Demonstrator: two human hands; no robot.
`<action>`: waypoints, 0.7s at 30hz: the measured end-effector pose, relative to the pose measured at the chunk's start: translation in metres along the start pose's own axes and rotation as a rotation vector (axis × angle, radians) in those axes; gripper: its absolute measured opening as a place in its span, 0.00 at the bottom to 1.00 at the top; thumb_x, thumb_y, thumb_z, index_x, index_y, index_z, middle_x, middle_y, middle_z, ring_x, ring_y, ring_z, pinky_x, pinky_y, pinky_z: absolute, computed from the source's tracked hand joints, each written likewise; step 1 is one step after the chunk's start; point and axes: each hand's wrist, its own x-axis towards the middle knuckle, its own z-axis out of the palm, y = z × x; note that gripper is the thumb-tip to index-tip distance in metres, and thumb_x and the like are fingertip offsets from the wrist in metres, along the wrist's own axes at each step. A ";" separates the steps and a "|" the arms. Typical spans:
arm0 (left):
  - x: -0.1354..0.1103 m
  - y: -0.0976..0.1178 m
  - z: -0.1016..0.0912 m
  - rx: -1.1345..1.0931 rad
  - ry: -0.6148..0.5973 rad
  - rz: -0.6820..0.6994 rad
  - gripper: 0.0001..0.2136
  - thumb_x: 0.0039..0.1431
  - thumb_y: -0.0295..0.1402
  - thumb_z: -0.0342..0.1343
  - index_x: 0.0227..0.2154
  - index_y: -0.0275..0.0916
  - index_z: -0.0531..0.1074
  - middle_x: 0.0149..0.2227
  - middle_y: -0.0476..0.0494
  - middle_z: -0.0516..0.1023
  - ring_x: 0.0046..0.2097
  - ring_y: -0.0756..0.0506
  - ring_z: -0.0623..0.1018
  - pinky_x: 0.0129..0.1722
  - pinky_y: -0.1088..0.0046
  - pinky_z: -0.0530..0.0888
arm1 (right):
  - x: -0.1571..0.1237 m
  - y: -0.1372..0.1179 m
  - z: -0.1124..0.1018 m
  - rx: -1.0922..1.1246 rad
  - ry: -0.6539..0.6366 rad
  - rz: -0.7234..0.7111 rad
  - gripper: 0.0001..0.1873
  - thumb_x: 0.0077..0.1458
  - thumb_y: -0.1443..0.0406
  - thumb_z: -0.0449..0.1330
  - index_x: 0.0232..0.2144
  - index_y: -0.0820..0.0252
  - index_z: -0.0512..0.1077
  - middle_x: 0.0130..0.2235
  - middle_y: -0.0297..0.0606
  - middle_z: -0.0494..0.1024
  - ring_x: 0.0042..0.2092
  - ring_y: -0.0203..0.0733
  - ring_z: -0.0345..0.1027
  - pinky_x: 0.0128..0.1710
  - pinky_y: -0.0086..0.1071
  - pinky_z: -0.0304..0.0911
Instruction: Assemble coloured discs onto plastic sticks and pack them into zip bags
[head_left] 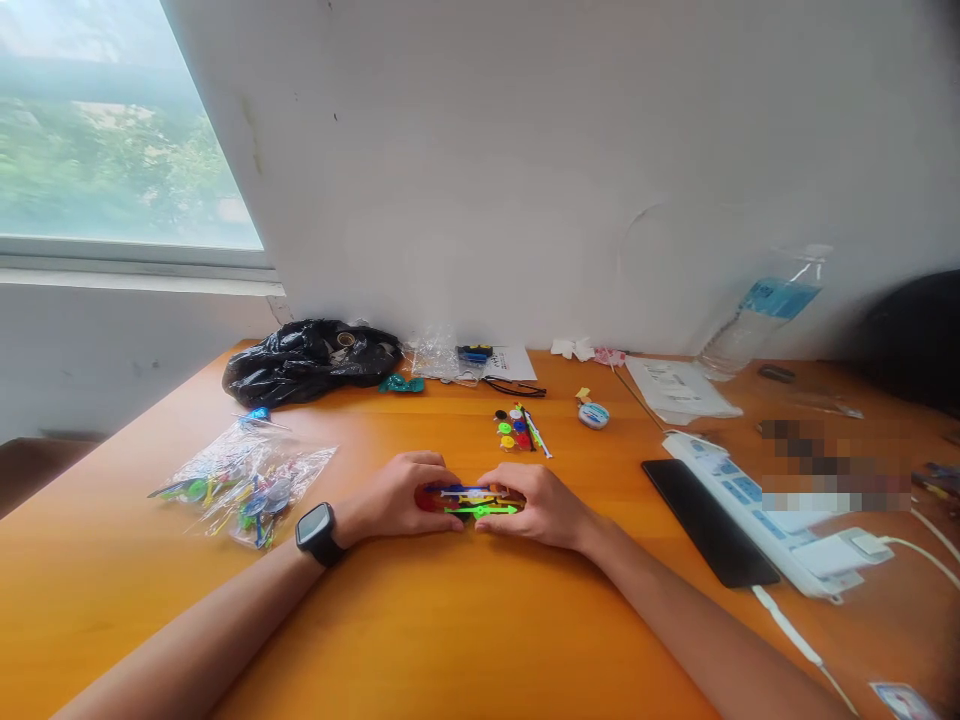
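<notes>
open table (450, 640) toward the person, plastic bags (247, 480) left, phone (709, 525) and power strip (750, 503) right

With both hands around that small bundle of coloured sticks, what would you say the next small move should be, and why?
Probably a gentle inward squeeze to square the bundle of coloured sticks. The left hand and right hand grip it from opposite ends, low over the table, and the blue, white and green sticks lie side by side with ends that seem uneven.

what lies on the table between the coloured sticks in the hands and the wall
Beyond the coloured sticks, the head view shows a small pile of coloured plastic pieces, then a thin black loop and white paper near the wall.
</notes>
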 end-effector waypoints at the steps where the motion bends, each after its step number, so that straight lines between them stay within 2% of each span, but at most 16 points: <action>1: 0.000 0.000 0.000 0.001 -0.004 0.000 0.20 0.60 0.49 0.69 0.47 0.41 0.82 0.36 0.44 0.78 0.33 0.46 0.77 0.34 0.71 0.72 | 0.000 0.000 -0.001 -0.005 0.001 0.002 0.23 0.57 0.51 0.73 0.49 0.56 0.79 0.41 0.36 0.83 0.39 0.42 0.75 0.38 0.31 0.66; 9: -0.001 -0.001 -0.004 0.022 -0.025 0.049 0.28 0.55 0.54 0.71 0.52 0.42 0.79 0.40 0.41 0.80 0.38 0.42 0.79 0.38 0.67 0.75 | 0.000 0.000 -0.003 -0.091 -0.010 -0.012 0.28 0.54 0.46 0.73 0.49 0.56 0.77 0.39 0.36 0.81 0.37 0.42 0.74 0.38 0.32 0.66; 12: -0.001 0.002 -0.007 -0.052 -0.012 0.045 0.28 0.58 0.55 0.67 0.54 0.41 0.78 0.43 0.39 0.80 0.41 0.40 0.80 0.41 0.65 0.76 | 0.000 0.001 -0.004 -0.098 0.007 -0.031 0.31 0.54 0.43 0.72 0.50 0.57 0.75 0.39 0.37 0.81 0.37 0.43 0.74 0.37 0.33 0.66; 15: -0.003 0.003 -0.010 -0.119 0.141 -0.083 0.22 0.72 0.51 0.52 0.54 0.41 0.78 0.48 0.38 0.81 0.47 0.39 0.80 0.50 0.63 0.77 | 0.000 0.002 -0.004 -0.107 0.089 -0.087 0.33 0.58 0.40 0.67 0.53 0.58 0.74 0.42 0.41 0.81 0.40 0.46 0.75 0.41 0.36 0.67; 17: -0.002 -0.001 -0.013 -0.101 0.283 -0.219 0.21 0.76 0.48 0.45 0.53 0.43 0.78 0.50 0.39 0.81 0.50 0.39 0.80 0.53 0.62 0.76 | 0.000 0.004 -0.003 -0.118 0.173 -0.123 0.31 0.63 0.40 0.61 0.53 0.58 0.74 0.43 0.43 0.81 0.42 0.47 0.75 0.44 0.38 0.68; 19: 0.000 -0.010 -0.018 -0.058 0.392 -0.326 0.19 0.76 0.48 0.47 0.54 0.45 0.77 0.51 0.42 0.82 0.49 0.40 0.80 0.49 0.64 0.77 | 0.000 0.005 -0.001 -0.112 0.265 -0.129 0.29 0.69 0.41 0.55 0.53 0.57 0.74 0.43 0.44 0.81 0.43 0.48 0.75 0.45 0.40 0.68; 21: 0.006 -0.023 -0.024 -0.048 0.485 -0.357 0.16 0.73 0.46 0.51 0.52 0.44 0.77 0.50 0.42 0.82 0.45 0.41 0.80 0.43 0.66 0.77 | -0.001 0.005 0.001 -0.091 0.343 -0.100 0.26 0.73 0.44 0.50 0.52 0.56 0.74 0.41 0.43 0.80 0.42 0.48 0.75 0.44 0.40 0.68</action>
